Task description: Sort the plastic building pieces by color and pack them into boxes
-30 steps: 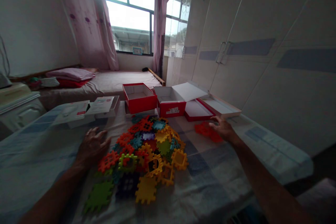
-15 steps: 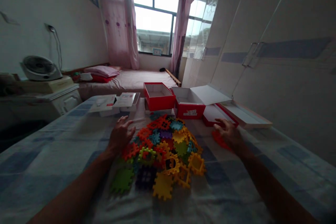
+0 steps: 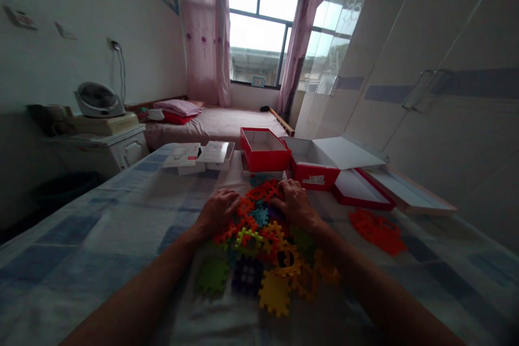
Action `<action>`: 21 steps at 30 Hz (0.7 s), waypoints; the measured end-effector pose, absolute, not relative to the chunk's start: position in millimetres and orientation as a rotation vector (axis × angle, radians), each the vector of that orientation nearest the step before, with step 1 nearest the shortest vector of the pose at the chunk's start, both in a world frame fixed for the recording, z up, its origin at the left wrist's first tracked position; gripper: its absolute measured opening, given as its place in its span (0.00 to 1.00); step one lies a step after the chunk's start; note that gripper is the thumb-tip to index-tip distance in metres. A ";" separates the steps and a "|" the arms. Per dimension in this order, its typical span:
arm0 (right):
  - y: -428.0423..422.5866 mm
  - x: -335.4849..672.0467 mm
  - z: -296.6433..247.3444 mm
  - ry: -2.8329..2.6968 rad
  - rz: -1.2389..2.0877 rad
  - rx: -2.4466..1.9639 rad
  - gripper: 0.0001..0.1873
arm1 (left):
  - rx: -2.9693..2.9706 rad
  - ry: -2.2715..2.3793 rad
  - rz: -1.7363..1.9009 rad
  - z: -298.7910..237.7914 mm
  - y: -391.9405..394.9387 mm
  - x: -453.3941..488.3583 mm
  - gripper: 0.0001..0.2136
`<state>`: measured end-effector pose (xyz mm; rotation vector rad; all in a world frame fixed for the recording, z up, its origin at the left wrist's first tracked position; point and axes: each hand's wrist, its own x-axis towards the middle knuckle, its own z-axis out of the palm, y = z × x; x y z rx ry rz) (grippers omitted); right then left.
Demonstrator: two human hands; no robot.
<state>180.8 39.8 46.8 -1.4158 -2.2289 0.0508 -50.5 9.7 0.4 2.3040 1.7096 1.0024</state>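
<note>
**Both hands on the tile heap**

Head view: the left hand [image 3: 219,211] and the right hand [image 3: 295,203] lie palm down, side by side, on the far part of a heap of many-coloured, notch-edged plastic puzzle tiles [image 3: 263,243]. The fingers of both hands are bent loosely over orange and red pieces. Whether either hand has closed on a tile cannot be told.

The heap sits in the middle of the counter [image 3: 101,227], which is covered with a blue-and-white checked cloth. A green tile and a yellow tile lie at its near edge. To the right, apart from the heap, is a smaller cluster of orange-red tiles [image 3: 377,230].

Behind the heap stand a lidless red cardboard box with a white inside [image 3: 263,148] and, just beside it, a second red box with its white flap lid open [image 3: 314,170]. A flat red-rimmed tray [image 3: 360,192] lies further right. White paper booklets [image 3: 200,154] rest at the far left of the counter.
</note>
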 end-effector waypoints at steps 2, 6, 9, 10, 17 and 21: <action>38.3 189.6 51.2 -2.175 0.139 -1.384 0.08 | 2.292 1.712 1.019 0.9 9.8 -49.5 0.15; 57.6 199.0 71.4 -2.113 0.297 -1.413 0.13 | 2.281 1.723 1.048 1.3 9.8 -48.1 0.13; 81.9 188.9 79.3 -2.133 0.352 -1.449 0.15 | 2.298 1.732 1.050 1.7 9.0 -48.0 0.12; 89.1 182.8 78.5 -2.148 0.376 -1.466 0.15 | 2.307 1.735 1.048 1.7 8.7 -48.2 0.12; 102.1 145.7 55.6 -2.170 0.417 -1.545 0.05 | 2.334 1.767 1.030 1.5 8.8 -50.1 0.12; 93.5 148.9 56.4 -2.147 0.453 -1.410 0.06 | 2.331 1.767 1.031 -0.3 10.4 -50.6 0.11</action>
